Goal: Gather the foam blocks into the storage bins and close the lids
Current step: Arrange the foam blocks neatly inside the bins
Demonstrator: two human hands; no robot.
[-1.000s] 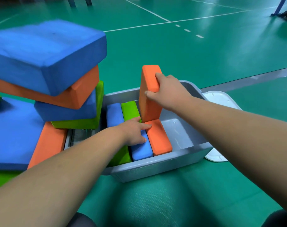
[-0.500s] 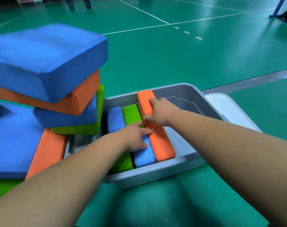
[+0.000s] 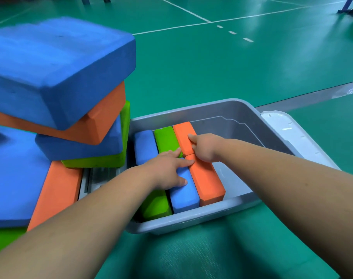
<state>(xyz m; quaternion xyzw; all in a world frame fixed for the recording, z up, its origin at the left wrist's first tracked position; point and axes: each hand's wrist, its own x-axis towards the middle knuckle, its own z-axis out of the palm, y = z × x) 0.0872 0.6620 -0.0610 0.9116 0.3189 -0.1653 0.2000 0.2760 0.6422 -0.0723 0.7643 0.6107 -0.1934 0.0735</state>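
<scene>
A grey storage bin (image 3: 240, 204) sits on the green floor with foam blocks on edge inside it. At the back lie a blue block (image 3: 144, 147), a green block (image 3: 166, 138) and an orange block (image 3: 184, 133). In front lie a green block (image 3: 156, 205), a blue block (image 3: 183, 195) and an orange block (image 3: 206, 183). My left hand (image 3: 168, 170) rests flat on the front blue block, fingers straight. My right hand (image 3: 204, 148) holds the near end of the back orange block, fingers curled on it. The bin's right part is bare.
A white lid (image 3: 292, 135) lies against the bin's right side. To the left, a leaning stack holds a big blue block (image 3: 57, 67), an orange one (image 3: 103, 119), a blue one (image 3: 81, 146) and a green one (image 3: 111, 158). An orange block (image 3: 57, 190) and a blue mat (image 3: 14, 174) lie below.
My right hand has tipped the upright orange block down and laid it in the back row beside the green one. My left hand has stayed on the front blue block.
</scene>
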